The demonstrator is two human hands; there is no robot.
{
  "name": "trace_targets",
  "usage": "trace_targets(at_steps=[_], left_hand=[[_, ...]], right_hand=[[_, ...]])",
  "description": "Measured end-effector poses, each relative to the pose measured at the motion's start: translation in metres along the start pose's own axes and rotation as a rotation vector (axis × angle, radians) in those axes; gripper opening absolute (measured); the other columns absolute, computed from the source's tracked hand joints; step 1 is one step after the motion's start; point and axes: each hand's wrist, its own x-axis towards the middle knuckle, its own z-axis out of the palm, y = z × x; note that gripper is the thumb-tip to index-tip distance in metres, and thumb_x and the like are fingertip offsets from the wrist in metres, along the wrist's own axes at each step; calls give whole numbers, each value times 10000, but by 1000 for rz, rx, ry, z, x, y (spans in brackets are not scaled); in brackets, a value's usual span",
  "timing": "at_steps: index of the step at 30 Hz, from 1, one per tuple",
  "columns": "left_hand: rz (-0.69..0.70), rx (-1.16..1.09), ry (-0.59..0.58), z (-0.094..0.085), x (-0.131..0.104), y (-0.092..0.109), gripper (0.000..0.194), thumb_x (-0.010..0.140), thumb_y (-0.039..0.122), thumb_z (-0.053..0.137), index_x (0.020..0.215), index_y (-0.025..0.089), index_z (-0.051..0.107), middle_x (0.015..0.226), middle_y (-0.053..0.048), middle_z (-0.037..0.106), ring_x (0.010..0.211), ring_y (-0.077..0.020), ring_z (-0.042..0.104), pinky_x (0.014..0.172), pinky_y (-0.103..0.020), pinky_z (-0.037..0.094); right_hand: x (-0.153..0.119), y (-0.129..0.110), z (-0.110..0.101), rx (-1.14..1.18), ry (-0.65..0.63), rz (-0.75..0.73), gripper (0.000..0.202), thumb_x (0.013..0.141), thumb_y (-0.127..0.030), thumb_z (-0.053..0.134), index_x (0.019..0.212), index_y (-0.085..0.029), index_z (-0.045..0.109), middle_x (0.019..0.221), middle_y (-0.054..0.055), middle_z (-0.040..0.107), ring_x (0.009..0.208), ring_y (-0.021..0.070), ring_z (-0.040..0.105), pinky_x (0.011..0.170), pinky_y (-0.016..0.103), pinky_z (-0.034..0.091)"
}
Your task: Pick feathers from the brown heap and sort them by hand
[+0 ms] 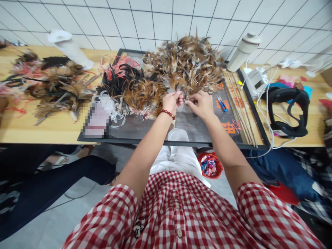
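Bringing left hand (173, 102) and right hand (202, 104) close over feathers (186, 65), obscuring fingertip detail too small to tell; seeing a pale rectangle (97, 119) only pixelated, a plaid garment (315, 166) cut off rightward.

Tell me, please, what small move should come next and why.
I would perhaps ease the right hand slightly aside: it is close beside the left hand near the brown feathers, and anything between their fingertips is too small to make out.

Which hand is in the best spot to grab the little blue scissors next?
Probably the right hand. The blue scissors lie just to its right, with no feathers on top. The left hand is farther away and would have to cross over the right.
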Motion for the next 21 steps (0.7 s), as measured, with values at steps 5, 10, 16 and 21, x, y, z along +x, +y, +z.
trace_targets(at_steps=[5, 10, 16, 21], left_hand=[[-33, -35, 4, -2, 1, 1, 172, 988, 137, 607, 819, 138, 635, 618, 35, 649, 515, -30, 578, 584, -156, 464], [-80, -32, -22, -2, -1, 1, 190, 1001, 182, 605, 819, 139, 639, 692, 15, 700, 609, -56, 648, 745, -205, 533], [-97, 46, -70, 0, -3, -2, 191, 986, 138, 612, 797, 127, 640, 662, 16, 678, 595, -72, 648, 735, -236, 528], [-110, 180, -106, 2, -7, -2, 206, 983, 127, 613, 779, 119, 639, 613, 4, 663, 556, -84, 630, 688, -249, 519]], right_hand=[[0, -4, -4, -74, -67, -5, 240, 940, -267, 553, 1042, -216, 763, 1121, 128, 740, 1112, 331, 601, 965, 484, 400], [2, 3, -13, -133, 68, -106, 356, 1011, -214, 383, 1124, -233, 720, 1098, 99, 751, 1080, 279, 592, 1042, 479, 354], [0, 4, -10, -205, 75, -164, 371, 1034, -247, 381, 1152, -275, 732, 1045, 78, 733, 1052, 271, 580, 1045, 504, 339], [-1, 1, -12, -230, 42, -156, 355, 1024, -261, 409, 1159, -272, 737, 1046, 89, 712, 1078, 289, 570, 1056, 539, 342]])
